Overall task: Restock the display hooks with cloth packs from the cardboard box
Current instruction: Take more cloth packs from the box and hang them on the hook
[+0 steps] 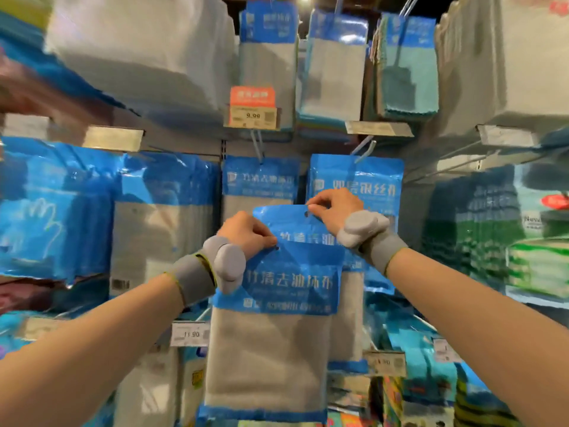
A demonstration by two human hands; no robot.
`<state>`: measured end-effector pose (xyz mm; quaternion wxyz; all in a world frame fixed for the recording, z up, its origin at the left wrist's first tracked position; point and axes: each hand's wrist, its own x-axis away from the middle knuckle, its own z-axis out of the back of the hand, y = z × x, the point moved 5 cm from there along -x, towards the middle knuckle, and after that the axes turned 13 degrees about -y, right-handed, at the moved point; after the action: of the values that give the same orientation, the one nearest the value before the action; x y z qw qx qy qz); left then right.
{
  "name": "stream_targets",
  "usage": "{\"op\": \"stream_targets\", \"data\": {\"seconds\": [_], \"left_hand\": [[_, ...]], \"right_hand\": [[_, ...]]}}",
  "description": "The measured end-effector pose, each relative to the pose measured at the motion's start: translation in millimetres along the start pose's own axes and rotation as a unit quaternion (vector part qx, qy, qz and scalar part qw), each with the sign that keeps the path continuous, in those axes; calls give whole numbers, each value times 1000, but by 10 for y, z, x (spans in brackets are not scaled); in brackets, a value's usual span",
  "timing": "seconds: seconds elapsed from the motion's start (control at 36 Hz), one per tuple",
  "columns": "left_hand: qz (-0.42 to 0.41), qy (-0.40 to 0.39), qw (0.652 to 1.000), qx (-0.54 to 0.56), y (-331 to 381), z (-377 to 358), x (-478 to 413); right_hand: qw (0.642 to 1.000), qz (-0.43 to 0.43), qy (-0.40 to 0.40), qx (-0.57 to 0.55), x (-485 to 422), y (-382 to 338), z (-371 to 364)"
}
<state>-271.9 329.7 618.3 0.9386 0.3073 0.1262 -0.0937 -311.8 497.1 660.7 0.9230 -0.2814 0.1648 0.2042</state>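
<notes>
Store display wall, head view: rows of hanging cloth packs fill the background, much of it blurred. Centre, two packs are held up together in front of the wall; the front cloth pack (pixel 271 334) has a blue header with white print above a grey cloth body, and the rear cloth pack (pixel 295 220) sits higher and slightly to the right, its blue header and a punched hole visible above the front one. The left hand (pixel 249 234) has its fingers (pixel 268 240) pinched closed on the top edge of the front pack's header, beside its hang hole. The right hand (pixel 332 208) has its fingers (pixel 317 206) pinched closed on the upper corner of the rear pack, just beside its hole. Each wrist wears a grey band carrying a rounded grey device: left wristband (pixel 212 271), right wristband (pixel 366 232). Directly behind the held packs hang two matching blue-headed packs on metal display hooks (pixel 258 147); the hook on the right (pixel 365 151) carries a pack (pixel 357 180) just behind the right hand. Above these, a price tag reading 9.99 (pixel 253 116) sits under an orange label, and lower left a price tag reading 11.90 (pixel 190 334) is near the front pack's left edge.
</notes>
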Motion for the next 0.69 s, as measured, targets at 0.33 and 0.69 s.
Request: {"op": "stream_targets", "data": {"seconds": [0.33,0.69], "left_hand": [[19,117,992,31,-310,852,-188],[17,121,992,24,-473,1135,-302]], "right_hand": [[993,72,97,4,-865,-956,229],[984,-36,165,-59,-1296,-1119,129]]}}
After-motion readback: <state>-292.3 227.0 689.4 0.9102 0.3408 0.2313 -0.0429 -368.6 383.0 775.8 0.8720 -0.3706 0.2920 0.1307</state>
